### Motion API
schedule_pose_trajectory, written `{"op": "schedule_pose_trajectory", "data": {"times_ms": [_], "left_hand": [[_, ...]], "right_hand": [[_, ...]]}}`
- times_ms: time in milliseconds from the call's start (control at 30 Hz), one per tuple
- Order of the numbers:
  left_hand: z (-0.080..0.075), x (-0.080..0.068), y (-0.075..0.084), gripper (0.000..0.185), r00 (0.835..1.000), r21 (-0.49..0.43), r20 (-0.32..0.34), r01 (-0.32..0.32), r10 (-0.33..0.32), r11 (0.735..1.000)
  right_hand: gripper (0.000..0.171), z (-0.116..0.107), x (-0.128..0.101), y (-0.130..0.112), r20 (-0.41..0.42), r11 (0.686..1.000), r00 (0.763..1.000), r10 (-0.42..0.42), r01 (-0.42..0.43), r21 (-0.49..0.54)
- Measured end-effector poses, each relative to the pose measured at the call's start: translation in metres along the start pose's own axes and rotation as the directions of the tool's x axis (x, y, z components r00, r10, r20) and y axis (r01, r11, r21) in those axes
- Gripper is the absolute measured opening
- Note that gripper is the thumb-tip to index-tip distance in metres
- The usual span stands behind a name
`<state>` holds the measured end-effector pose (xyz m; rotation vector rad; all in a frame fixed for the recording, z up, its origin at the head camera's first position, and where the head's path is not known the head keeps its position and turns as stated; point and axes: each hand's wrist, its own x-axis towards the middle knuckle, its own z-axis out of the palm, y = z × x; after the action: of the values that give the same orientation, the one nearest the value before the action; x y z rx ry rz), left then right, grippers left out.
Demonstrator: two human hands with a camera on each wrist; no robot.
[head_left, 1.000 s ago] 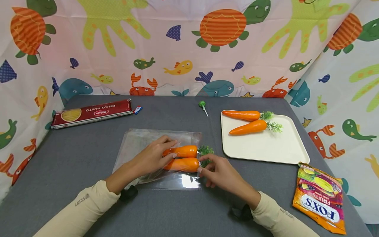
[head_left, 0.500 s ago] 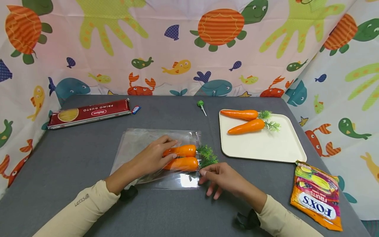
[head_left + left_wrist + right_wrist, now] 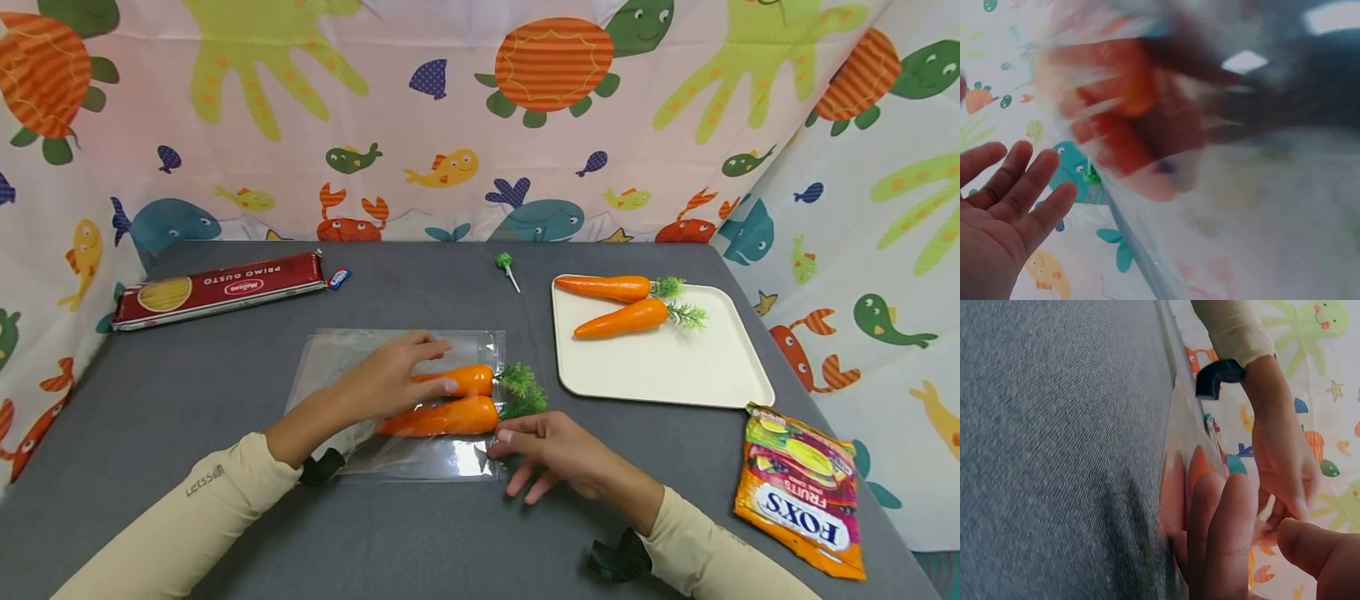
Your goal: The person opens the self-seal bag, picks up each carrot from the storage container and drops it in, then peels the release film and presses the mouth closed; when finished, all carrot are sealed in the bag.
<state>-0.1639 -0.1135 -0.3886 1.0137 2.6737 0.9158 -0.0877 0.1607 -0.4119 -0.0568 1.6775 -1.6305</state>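
Observation:
Two orange carrots with leafy green tops, an upper carrot (image 3: pixel 472 380) and a lower carrot (image 3: pixel 450 417), lie side by side in a clear plastic bag (image 3: pixel 457 467). Their greens stick out past its right edge. My left hand (image 3: pixel 386 375) is over the bag and carrots; in the left wrist view its fingers (image 3: pixel 1035 187) are spread and hold nothing. Beside the bag's lower right edge is my right hand (image 3: pixel 558 454), fingertips at the plastic. In the right wrist view its thumb stands apart from its fingers (image 3: pixel 1225 537). Whether the plastic is touched is unclear.
A cream tray (image 3: pixel 675 379) at right bears two more carrots (image 3: pixel 622 318). Near it lies an orange Fox's candy packet (image 3: pixel 802 492). A red pasta pack (image 3: pixel 225 287), a small blue-wrapped sweet (image 3: pixel 339 278) and a green lollipop (image 3: pixel 505 262) lie at the back.
My left hand has lifted slightly, its fingers off the carrots, showing more of the lower one. My right hand has drawn back from the greens to the bag's lower right edge.

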Motion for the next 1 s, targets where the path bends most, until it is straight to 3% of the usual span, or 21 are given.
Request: {"op": "schedule_pose_trajectory", "data": {"times_ms": [167, 267, 400, 500, 667, 1000], "left_hand": [[-0.01, 0.021, -0.006, 0.04, 1.0, -0.017, -0.028, -0.011, 0.011, 1.0], [-0.012, 0.039, -0.01, 0.039, 1.0, -0.032, 0.023, 0.001, -0.001, 0.999], [-0.01, 0.061, -0.014, 0.041, 0.992, -0.048, 0.115, 0.065, -0.059, 0.997], [-0.008, 0.073, -0.015, 0.042, 0.985, -0.057, 0.146, 0.098, -0.088, 0.994], [-0.004, 0.083, -0.016, 0.044, 0.981, -0.055, 0.165, 0.112, -0.102, 0.992], [-0.003, 0.089, -0.019, 0.044, 0.966, -0.013, 0.21, 0.156, -0.15, 0.988]], "right_hand": [[0.057, 0.002, -0.001, 0.0, 0.017, 0.998, 1.0, -0.01, 0.009, 0.057], [0.059, 0.004, -0.002, 0.001, 0.022, 0.995, 1.0, -0.008, 0.006, 0.098], [0.061, 0.007, -0.002, 0.003, 0.027, 0.988, 1.0, -0.001, -0.003, 0.153], [0.063, 0.01, -0.002, 0.004, 0.035, 0.981, 0.999, 0.011, -0.017, 0.194], [0.064, 0.012, -0.002, 0.006, 0.048, 0.969, 0.998, 0.036, -0.046, 0.244], [0.06, 0.014, 0.003, 0.009, 0.05, 0.971, 0.997, 0.065, -0.075, 0.226]]}}
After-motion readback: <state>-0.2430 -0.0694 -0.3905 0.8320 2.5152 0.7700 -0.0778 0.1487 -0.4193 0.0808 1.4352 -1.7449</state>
